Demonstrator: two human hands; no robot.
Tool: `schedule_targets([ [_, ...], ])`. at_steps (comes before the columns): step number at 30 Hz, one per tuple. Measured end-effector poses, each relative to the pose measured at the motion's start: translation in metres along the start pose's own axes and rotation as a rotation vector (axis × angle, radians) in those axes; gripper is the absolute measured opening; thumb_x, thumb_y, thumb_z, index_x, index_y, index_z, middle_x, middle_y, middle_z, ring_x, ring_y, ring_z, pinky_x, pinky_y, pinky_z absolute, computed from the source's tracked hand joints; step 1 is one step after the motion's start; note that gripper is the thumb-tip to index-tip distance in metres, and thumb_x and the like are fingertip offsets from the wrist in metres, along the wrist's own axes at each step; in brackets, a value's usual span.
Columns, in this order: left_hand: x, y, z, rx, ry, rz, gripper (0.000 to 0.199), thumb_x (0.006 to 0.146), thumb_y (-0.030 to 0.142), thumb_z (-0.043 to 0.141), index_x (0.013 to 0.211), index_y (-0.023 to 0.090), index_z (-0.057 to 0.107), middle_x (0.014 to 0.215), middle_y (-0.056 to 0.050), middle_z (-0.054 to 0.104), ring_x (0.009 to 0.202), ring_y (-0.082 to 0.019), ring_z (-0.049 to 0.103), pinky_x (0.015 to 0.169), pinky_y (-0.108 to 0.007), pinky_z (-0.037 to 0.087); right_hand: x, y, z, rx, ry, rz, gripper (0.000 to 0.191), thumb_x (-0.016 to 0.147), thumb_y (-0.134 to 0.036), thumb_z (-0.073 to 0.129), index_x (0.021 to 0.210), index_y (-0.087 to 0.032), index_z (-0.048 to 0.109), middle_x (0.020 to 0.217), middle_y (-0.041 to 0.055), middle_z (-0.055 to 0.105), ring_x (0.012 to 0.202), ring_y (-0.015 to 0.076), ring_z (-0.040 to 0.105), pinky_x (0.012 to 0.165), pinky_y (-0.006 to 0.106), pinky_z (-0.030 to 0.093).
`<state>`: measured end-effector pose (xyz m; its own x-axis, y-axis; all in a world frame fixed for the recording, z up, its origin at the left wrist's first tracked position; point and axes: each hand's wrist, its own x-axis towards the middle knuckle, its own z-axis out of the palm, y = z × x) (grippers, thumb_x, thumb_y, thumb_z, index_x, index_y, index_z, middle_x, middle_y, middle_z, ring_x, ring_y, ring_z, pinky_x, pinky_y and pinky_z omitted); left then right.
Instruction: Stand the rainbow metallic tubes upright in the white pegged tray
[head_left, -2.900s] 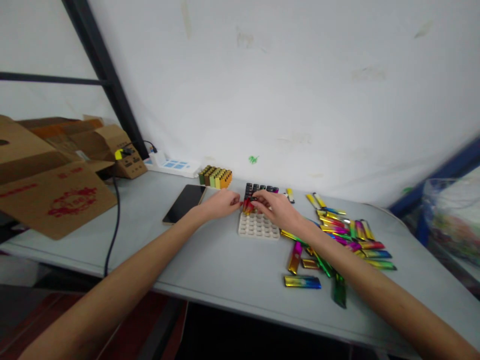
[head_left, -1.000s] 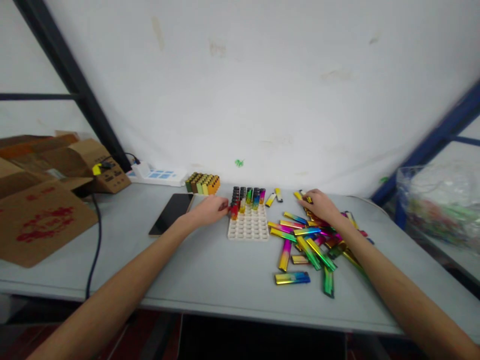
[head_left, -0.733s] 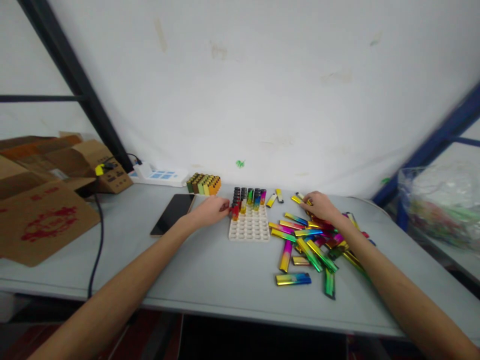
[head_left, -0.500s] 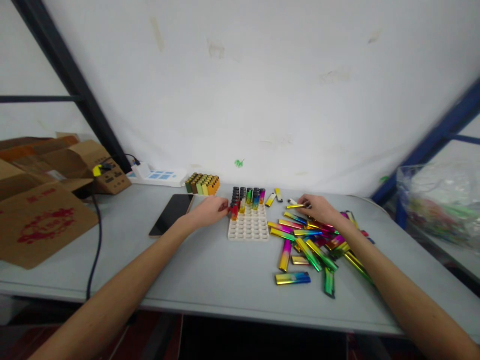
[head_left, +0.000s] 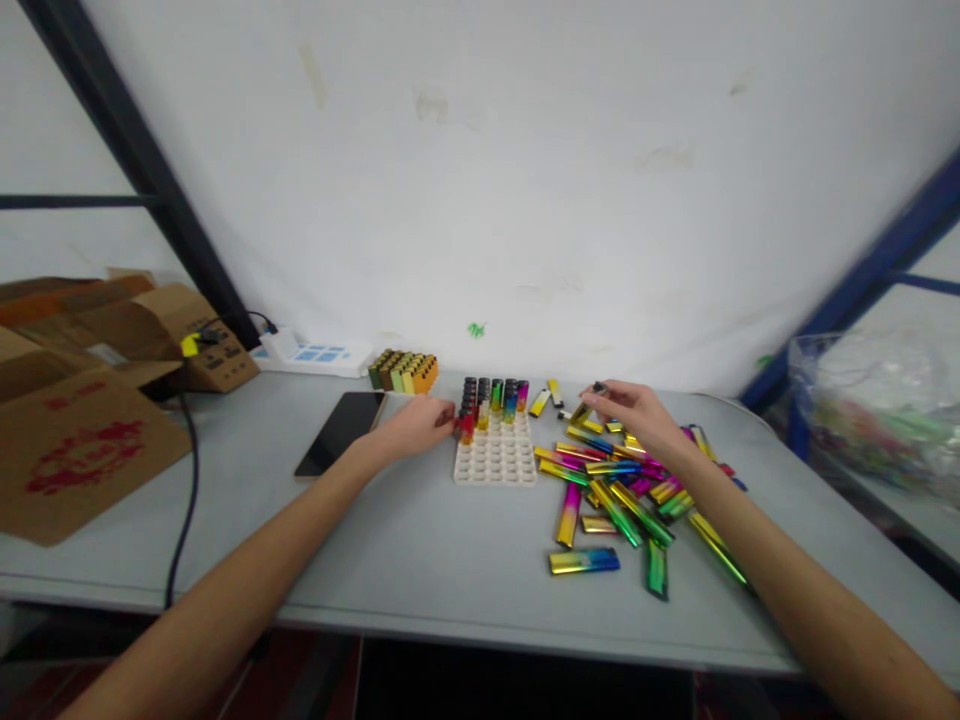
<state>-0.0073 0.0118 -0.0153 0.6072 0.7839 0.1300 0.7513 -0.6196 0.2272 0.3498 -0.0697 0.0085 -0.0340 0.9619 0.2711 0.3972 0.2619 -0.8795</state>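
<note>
Basically, white wall [head_left: 547, 190] fills the back, scuffed, with a small green mark low in the middle. Grey desk [head_left: 420, 560] runs across in front of it. Opened cardboard box [head_left: 97, 450] with red print sits at far left, black cable [head_left: 190, 500] hanging down next to it. Clear plastic bag [head_left: 877, 430] at far right, contents colourful but too blurry to name.

Dark flat tablet or phone [head_left: 341, 433] lies on the desk left of center, under the left forearm's line. White power strip [head_left: 322, 358] along the wall behind it. Heap of loose lighters [head_left: 615, 513], shiny and multicolored, spreads over the desk right of center.

White tray with holes [head_left: 495, 484] is mid-desk, between the two hands. Back rows and part of the left side carry standing lighters [head_left: 496, 396]; front holes are bare. Block of packed lighters [head_left: 405, 373] stands just right of the power strip.

Left hand [head_left: 421, 425]: fingers curled at tray's left edge, right beside the red lighter [head_left: 466, 430]; can't tell if touching or gripping it. Right hand [head_left: 634, 410]: thumb and fingers pinching one gold-toned lighter [head_left: 581, 414], tilted, dark top up, at the heap's back edge.
</note>
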Motion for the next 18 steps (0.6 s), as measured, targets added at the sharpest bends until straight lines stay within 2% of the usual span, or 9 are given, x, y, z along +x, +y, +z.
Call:
schedule_targets([
  [3,0.000,0.000,0.000,-0.006,-0.007,-0.001,0.016,0.085,0.022,0.050,0.071,0.020,0.057,0.068,-0.003,0.066,0.066,-0.018,0.061,0.060,-0.027,0.036,-0.006,-0.007,0.010,0.236,-0.008,0.089,0.038,0.078,-0.055,0.075,0.082,-0.018,0.068,0.081,0.0027,0.065,0.078,0.0161,0.059,0.072,0.030,0.048],
  [6,0.001,0.000,0.001,0.001,-0.005,-0.008,0.016,0.086,0.022,0.050,0.071,0.020,0.056,0.068,-0.003,0.065,0.066,-0.017,0.061,0.060,-0.027,0.036,-0.012,-0.015,0.019,0.426,-0.146,0.124,0.036,0.084,-0.055,0.070,0.089,-0.020,0.063,0.095,0.0053,0.068,0.089,0.0183,0.062,0.079,0.033,0.051],
  [9,0.001,-0.001,0.001,0.001,-0.004,-0.004,0.016,0.086,0.023,0.050,0.072,0.019,0.057,0.069,-0.003,0.066,0.066,-0.017,0.061,0.060,-0.027,0.037,-0.017,-0.022,0.026,0.452,-0.254,0.074,0.034,0.090,-0.055,0.063,0.089,-0.022,0.054,0.085,0.0011,0.064,0.074,0.0144,0.060,0.071,0.031,0.050],
  [11,0.001,-0.001,0.001,-0.005,-0.007,-0.004,0.016,0.086,0.023,0.050,0.072,0.019,0.059,0.069,-0.003,0.066,0.066,-0.017,0.061,0.060,-0.026,0.037,-0.018,-0.024,0.030,0.432,-0.257,0.052,0.034,0.091,-0.056,0.060,0.094,-0.024,0.052,0.071,-0.0053,0.052,0.057,0.0098,0.048,0.056,0.025,0.043],
  [14,0.001,-0.001,0.001,-0.011,-0.009,-0.006,0.016,0.086,0.024,0.051,0.073,0.019,0.059,0.069,-0.003,0.067,0.066,-0.017,0.061,0.060,-0.026,0.037,-0.018,-0.023,0.034,0.332,-0.154,0.066,0.039,0.091,-0.062,0.057,0.089,-0.024,0.050,0.061,-0.0092,0.033,0.046,0.0079,0.028,0.043,0.021,0.026],
  [18,0.001,0.000,0.000,-0.004,-0.007,-0.001,0.017,0.086,0.024,0.050,0.071,0.020,0.057,0.068,-0.003,0.066,0.066,-0.018,0.061,0.060,-0.027,0.037,-0.018,-0.019,0.035,-0.029,0.104,-0.027,0.055,0.091,-0.066,0.051,0.061,-0.022,0.037,0.054,-0.0065,0.029,0.049,0.0093,0.028,0.046,0.025,0.024],
])
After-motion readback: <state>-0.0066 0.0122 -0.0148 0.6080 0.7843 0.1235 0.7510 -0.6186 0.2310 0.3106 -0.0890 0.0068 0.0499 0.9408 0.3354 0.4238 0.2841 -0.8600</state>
